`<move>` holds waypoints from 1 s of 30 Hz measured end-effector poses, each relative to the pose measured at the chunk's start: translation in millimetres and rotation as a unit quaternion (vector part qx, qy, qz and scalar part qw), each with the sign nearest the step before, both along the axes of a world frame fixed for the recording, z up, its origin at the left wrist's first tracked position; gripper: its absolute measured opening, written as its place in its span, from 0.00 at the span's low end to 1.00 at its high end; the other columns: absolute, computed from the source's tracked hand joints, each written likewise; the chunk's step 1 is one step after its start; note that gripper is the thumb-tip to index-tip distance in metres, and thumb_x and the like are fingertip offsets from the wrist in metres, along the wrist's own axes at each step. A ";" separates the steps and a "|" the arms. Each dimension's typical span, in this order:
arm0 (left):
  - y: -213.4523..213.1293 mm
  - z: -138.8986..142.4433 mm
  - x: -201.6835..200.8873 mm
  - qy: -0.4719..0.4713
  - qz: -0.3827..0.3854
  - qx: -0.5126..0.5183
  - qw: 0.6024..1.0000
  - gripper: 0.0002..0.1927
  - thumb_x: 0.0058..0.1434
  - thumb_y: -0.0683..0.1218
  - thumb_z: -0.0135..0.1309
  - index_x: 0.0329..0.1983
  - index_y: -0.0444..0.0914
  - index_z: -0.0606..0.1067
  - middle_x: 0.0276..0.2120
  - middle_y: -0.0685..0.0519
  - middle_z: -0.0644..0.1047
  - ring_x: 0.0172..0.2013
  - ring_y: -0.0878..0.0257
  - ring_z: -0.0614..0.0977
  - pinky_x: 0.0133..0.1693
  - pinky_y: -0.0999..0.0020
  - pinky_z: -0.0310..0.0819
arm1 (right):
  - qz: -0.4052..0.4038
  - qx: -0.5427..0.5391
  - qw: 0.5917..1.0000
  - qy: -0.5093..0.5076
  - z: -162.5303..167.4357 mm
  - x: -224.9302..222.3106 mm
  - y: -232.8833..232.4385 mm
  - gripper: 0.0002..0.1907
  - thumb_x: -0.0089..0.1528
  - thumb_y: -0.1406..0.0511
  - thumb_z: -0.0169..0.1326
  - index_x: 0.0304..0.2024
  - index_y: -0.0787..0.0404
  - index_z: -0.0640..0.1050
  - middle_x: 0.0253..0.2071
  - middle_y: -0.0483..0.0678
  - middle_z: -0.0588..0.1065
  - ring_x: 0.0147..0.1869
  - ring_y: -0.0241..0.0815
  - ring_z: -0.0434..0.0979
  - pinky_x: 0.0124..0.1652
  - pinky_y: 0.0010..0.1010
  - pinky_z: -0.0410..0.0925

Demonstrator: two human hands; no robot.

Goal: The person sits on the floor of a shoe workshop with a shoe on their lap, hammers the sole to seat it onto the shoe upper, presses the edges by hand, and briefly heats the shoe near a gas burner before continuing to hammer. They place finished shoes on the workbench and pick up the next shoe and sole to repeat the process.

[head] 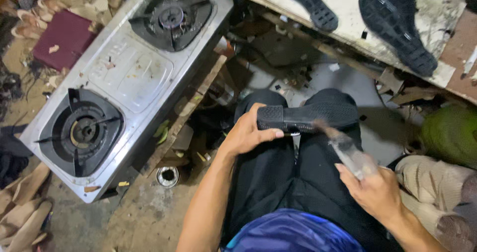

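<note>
Looking down from the head view: the left hand (247,132) grips a black shoe sole (308,117) at its heel end, thumb on the near edge and fingers wrapped under, pinning it flat across the person's knees so it stays steady. The right hand (376,190) is closed around the handle of a brush-like tool (343,147) whose tip meets the sole's near edge — motion-blurred, so the exact tool type is hard to tell. The angle looks meant to reach the sole's rim.

Around them: a steel two-burner gas stove (130,78) sits to the left on the floor, well apart from the hands. Two more black soles (392,26) lie tread-up on the pale counter (348,8) ahead. A small round tin (168,176) stands by the stove's corner, beside the left forearm. A maroon pad (63,37) and tan cut-outs (25,217) clutter the far left; a green bundle (452,135) and beige shoes (437,182) crowd the right — close to the right elbow, nothing between the hands.
</note>
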State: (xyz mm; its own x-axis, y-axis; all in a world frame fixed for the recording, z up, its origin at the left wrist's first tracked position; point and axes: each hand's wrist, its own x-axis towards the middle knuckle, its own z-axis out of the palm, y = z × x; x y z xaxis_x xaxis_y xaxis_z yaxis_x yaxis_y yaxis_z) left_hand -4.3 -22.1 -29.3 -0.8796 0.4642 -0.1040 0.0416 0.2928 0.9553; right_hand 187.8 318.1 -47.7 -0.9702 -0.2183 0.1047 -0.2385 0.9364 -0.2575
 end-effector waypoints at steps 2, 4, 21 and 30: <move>-0.2 0.3 0.6 -0.008 -0.003 0.005 1.000 0.37 0.48 0.56 0.69 0.57 0.34 0.70 0.45 0.48 0.81 0.50 0.60 0.82 0.53 0.66 0.73 | -0.014 0.200 0.978 -0.063 -3.5 -9.9 5.9 0.16 0.64 0.53 0.57 0.54 0.35 0.84 0.30 0.44 0.79 0.32 0.38 0.80 0.36 0.33 0.73; -0.7 0.4 -0.5 -0.018 0.000 0.027 0.999 0.36 0.49 0.55 0.69 0.57 0.34 0.71 0.46 0.49 0.81 0.51 0.61 0.81 0.54 0.66 0.73 | -0.137 -0.052 0.989 -0.016 4.7 -14.2 14.7 0.17 0.62 0.58 0.59 0.50 0.58 0.80 0.30 0.50 0.76 0.31 0.42 0.77 0.35 0.36 0.71; -0.3 17.5 -21.1 -0.072 -0.050 -0.021 0.996 0.38 0.47 0.54 0.72 0.55 0.31 0.71 0.42 0.49 0.80 0.45 0.61 0.81 0.50 0.66 0.76 | -0.162 -0.130 0.978 -0.025 65.2 -33.1 -35.6 0.27 0.58 0.58 0.62 0.54 0.68 0.75 0.23 0.63 0.75 0.29 0.65 0.78 0.28 0.49 0.69; 87.6 69.3 -6.6 0.377 -0.109 -0.311 0.866 0.56 0.36 0.65 0.70 0.66 0.38 0.65 0.47 0.44 0.78 0.43 0.45 0.82 0.47 0.49 0.70 | -0.143 -0.176 0.974 0.011 81.0 -30.3 -28.2 0.21 0.58 0.60 0.61 0.49 0.66 0.77 0.29 0.57 0.77 0.30 0.51 0.79 0.33 0.40 0.71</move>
State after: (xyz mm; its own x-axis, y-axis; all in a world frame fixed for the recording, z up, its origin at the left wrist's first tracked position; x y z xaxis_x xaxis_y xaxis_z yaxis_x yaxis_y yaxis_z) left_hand -10.9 65.5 40.0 -0.7044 0.6884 0.1731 0.7041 0.6469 0.2927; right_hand 157.6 289.9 33.3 -0.9829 0.1135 0.1447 0.0104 0.8198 -0.5726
